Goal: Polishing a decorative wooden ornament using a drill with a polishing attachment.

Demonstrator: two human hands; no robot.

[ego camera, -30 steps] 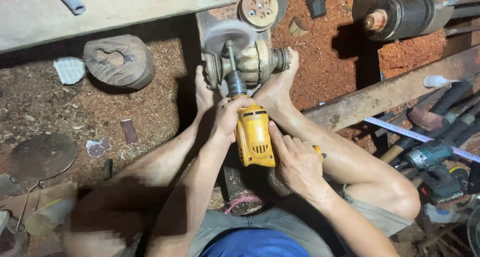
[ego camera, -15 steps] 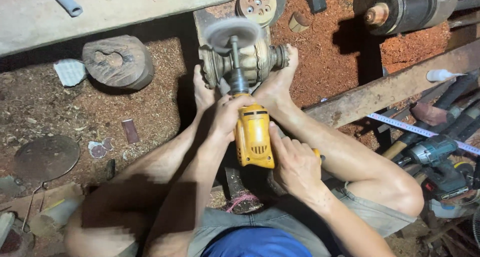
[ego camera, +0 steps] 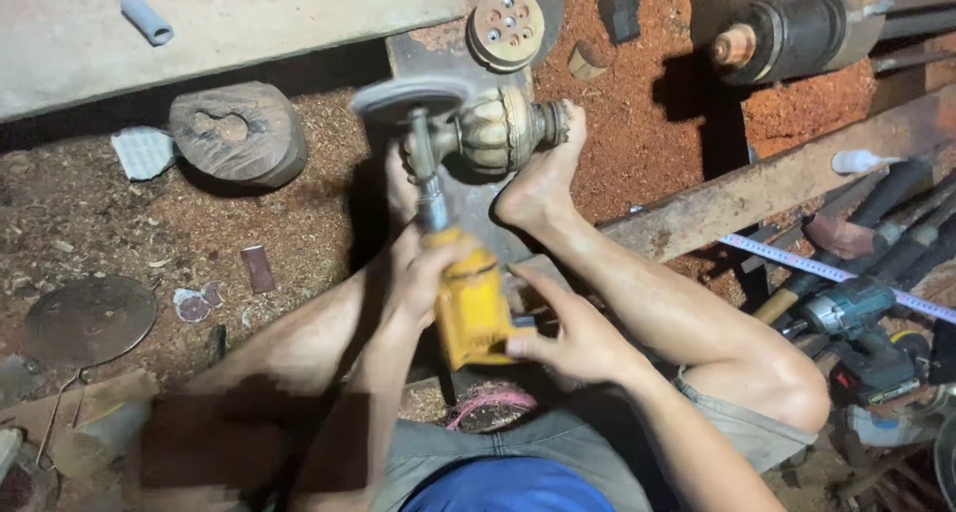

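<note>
My left hand (ego camera: 423, 273) grips the front of a yellow power tool (ego camera: 473, 308), and my right hand (ego camera: 568, 338) holds its rear end. The tool's shaft carries a round grey disc (ego camera: 408, 99) at its tip. The disc sits against a carved, ribbed wooden piece (ego camera: 498, 133). Both my bare feet clamp that piece: the right foot (ego camera: 543, 178) presses its right side, the left foot (ego camera: 398, 188) is mostly hidden behind the tool.
A hollowed wood block (ego camera: 239, 133) lies to the left on sawdust, with a dark round disc (ego camera: 90, 318) lower left. A wooden beam (ego camera: 777, 178), a measuring tape (ego camera: 827, 273) and a teal cordless drill (ego camera: 861, 318) lie to the right. A black motor (ego camera: 797, 34) sits upper right.
The tool and its disc have tilted and shifted left across the carved piece. My right hand slid to the tool's rear end. The feet stay clamped on the piece.
</note>
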